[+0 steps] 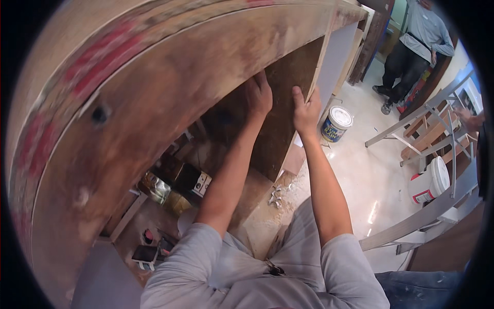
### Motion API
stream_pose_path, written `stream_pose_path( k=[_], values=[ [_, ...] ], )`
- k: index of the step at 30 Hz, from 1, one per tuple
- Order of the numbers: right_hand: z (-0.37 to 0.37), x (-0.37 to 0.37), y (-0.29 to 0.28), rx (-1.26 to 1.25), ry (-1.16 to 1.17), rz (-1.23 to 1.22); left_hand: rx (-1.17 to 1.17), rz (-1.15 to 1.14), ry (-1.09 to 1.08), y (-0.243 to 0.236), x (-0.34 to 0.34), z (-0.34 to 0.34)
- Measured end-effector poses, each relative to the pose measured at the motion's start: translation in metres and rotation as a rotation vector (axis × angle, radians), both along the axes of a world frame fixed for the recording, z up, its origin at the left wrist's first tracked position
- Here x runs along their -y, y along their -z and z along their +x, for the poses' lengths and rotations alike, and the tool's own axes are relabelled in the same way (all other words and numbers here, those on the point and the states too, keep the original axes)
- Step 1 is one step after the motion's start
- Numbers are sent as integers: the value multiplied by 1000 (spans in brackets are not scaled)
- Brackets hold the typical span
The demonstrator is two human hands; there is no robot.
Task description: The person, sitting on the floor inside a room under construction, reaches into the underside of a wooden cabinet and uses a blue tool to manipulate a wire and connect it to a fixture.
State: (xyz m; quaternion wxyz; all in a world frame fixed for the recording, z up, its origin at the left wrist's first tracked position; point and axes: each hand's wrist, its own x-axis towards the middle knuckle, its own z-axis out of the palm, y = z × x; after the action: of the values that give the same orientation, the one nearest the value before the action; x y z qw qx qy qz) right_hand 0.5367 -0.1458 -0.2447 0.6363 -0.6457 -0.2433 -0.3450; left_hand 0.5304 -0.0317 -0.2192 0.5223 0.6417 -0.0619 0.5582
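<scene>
pale floor (381, 175) gleams — right hand (307, 114) grips panel (280, 116)

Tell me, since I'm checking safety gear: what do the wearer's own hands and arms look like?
The left hand and right hand wear no gloves, and no watch shows. Both forearms are bare below short, loose light-grey sleeves.

Likely indoor renovation site: bare wood carcass (185, 98), metal ladder (427, 109), 1 paint-type can (337, 124), 1 white bucket (431, 180), scraps (276, 198) lying about.
</scene>
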Motion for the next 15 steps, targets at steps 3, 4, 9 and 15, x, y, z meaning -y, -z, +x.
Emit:
stream_pose_path(
  k=[3,4,9,15],
  values=[
    [1,-9,-1,69,-1,17,-70,-55,25,0,-2,31],
    [3,-9,1,45,7,11,-74,-58,34,3,0,34],
    [2,-4,-2,-68,-50,36,118,150,-215,-3,4,32],
    [10,6,-17,75,-327,120,107,224,-310,-1,-15,41]
  ],
)
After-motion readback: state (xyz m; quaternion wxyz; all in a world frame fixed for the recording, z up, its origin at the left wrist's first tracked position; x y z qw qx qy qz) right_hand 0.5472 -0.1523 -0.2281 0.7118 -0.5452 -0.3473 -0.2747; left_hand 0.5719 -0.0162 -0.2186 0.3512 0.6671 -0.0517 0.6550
